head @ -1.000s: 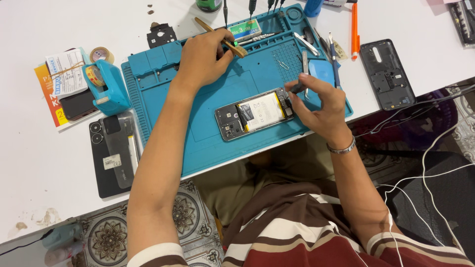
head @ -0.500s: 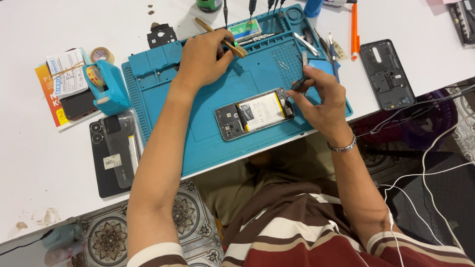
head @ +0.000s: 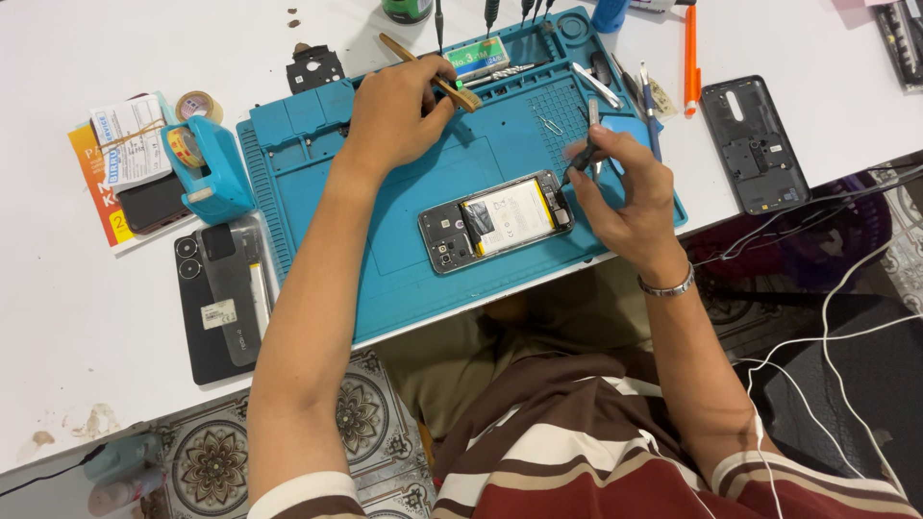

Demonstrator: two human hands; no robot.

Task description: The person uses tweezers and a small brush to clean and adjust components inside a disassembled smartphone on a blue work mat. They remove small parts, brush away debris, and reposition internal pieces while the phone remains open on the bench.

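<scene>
An opened phone (head: 495, 219) with its battery and boards showing lies across the middle of a blue repair mat (head: 404, 279). My right hand (head: 625, 192) hovers at the phone's right end, pinching slim metal tweezers (head: 592, 130) that point up and away from me. At the mat's far edge my left hand (head: 399, 106) closes its fingers over a thin wooden-handled tool (head: 460, 91) that lies slanted over the mat's tray section. A metal bracelet sits on my right wrist.
Left of the mat stand a blue tape dispenser (head: 207, 168), paper packets (head: 125, 144) and a black phone (head: 221, 308). A black back cover (head: 755, 144) and an orange pen (head: 690, 58) lie to the right. White cables (head: 846, 317) hang off the table's right side.
My right hand has lifted the tweezers off the phone's right end and tipped them upward. The left hand has stayed on the wooden tool.
</scene>
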